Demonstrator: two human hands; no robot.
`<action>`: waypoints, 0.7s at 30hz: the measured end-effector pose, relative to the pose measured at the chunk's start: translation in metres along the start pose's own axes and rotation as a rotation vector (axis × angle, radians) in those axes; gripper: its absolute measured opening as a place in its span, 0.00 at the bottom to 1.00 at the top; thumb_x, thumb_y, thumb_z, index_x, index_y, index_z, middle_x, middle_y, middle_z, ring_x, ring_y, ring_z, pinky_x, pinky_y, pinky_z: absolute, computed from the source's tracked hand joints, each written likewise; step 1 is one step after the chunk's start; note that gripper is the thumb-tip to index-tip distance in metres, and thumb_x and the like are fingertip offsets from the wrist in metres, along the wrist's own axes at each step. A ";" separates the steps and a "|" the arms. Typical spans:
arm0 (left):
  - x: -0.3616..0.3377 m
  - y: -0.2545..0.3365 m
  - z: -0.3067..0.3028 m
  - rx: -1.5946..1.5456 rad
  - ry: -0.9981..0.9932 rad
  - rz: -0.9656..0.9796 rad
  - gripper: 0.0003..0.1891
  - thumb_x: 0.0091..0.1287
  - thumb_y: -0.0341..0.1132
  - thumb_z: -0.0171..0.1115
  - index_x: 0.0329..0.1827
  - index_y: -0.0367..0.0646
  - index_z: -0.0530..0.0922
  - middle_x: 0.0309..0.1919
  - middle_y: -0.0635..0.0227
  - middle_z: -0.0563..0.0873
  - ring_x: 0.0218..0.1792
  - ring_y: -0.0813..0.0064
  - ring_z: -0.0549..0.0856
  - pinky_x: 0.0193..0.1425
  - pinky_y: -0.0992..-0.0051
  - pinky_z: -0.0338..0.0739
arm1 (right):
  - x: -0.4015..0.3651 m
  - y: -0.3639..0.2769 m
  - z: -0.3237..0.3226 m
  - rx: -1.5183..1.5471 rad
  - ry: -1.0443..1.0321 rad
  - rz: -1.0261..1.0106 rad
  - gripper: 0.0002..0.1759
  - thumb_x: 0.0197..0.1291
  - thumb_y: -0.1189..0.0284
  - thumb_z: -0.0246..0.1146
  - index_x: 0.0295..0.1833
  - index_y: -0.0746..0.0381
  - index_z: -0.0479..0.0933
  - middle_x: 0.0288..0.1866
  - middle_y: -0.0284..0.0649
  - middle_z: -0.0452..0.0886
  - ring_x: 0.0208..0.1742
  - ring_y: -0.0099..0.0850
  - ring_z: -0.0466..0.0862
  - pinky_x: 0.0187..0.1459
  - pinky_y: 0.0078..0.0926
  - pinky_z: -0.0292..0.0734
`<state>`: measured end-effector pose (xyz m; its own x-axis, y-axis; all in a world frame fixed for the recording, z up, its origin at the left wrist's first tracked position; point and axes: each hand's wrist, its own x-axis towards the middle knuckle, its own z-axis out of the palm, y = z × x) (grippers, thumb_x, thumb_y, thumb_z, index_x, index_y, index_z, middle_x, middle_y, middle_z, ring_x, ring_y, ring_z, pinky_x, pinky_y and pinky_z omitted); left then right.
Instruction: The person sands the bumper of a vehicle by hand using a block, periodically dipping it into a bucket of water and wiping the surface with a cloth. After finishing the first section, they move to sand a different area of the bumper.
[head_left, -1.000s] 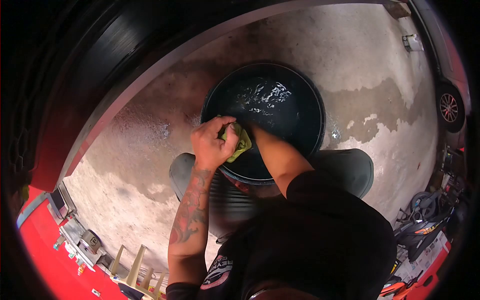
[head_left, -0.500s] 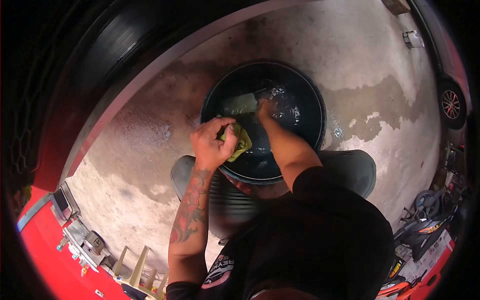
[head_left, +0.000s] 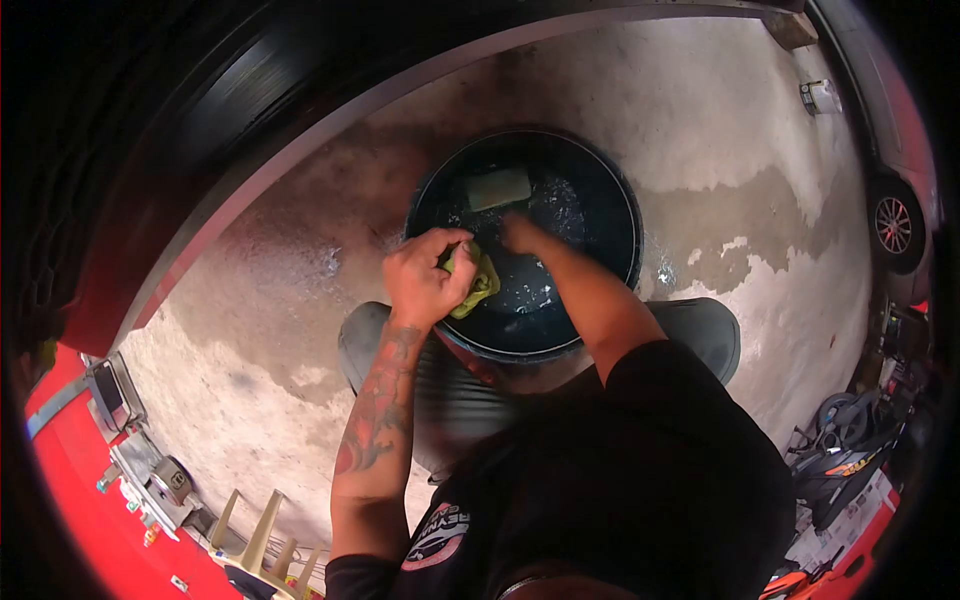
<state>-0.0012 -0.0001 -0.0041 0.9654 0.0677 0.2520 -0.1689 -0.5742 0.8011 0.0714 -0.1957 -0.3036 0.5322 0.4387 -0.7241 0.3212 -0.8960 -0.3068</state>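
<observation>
A round dark tub (head_left: 627, 270) holds water and stands on the floor between my knees. My left hand (head_left: 425, 275) is closed around a crumpled yellow-green cloth (head_left: 482, 285), close over the tub's near left rim. Inside the tub, my right hand (head_left: 521, 234) reaches down at the water; its fingers are blurred and partly hidden, so I cannot tell how they are set. A pale rectangular block (head_left: 498, 188), like a sponge, lies in the water just beyond that hand. Bubbles and glints show on the water around it.
A vehicle's dark body edge (head_left: 250, 180) curves over the upper left. The concrete floor (head_left: 290, 345) has wet patches. A car wheel (head_left: 893, 226) and a small can (head_left: 822, 97) are at the right. A beige plastic chair (head_left: 262, 540) stands lower left.
My right hand has pulled away from the pale block, moving slightly toward me and left. The block has drifted toward the far side. My left hand still holds the cloth.
</observation>
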 end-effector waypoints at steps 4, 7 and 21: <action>-0.001 0.000 -0.003 -0.001 -0.054 -0.014 0.06 0.66 0.32 0.68 0.41 0.41 0.89 0.33 0.59 0.92 0.34 0.62 0.93 0.41 0.71 0.85 | -0.078 -0.031 -0.082 1.030 0.184 0.111 0.21 0.70 0.68 0.66 0.66 0.60 0.78 0.64 0.44 0.86 0.56 0.43 0.89 0.59 0.47 0.80; -0.001 0.003 -0.004 -0.004 -0.063 -0.030 0.06 0.65 0.32 0.68 0.41 0.42 0.90 0.32 0.59 0.92 0.33 0.62 0.92 0.40 0.70 0.85 | -0.144 -0.045 -0.135 1.503 0.015 0.068 0.21 0.72 0.69 0.65 0.68 0.58 0.76 0.60 0.40 0.87 0.55 0.38 0.89 0.55 0.43 0.80; -0.001 0.006 -0.003 0.042 -0.085 -0.037 0.07 0.66 0.34 0.69 0.43 0.45 0.90 0.29 0.62 0.91 0.24 0.68 0.88 0.34 0.71 0.82 | -0.146 -0.017 -0.143 0.341 -0.068 0.075 0.28 0.65 0.67 0.68 0.68 0.67 0.79 0.67 0.54 0.84 0.65 0.48 0.85 0.64 0.45 0.81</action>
<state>-0.0039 -0.0012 0.0016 0.9844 0.0212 0.1749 -0.1264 -0.6064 0.7850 0.1001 -0.2349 -0.1049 0.4876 0.3755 -0.7882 -0.0026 -0.9022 -0.4314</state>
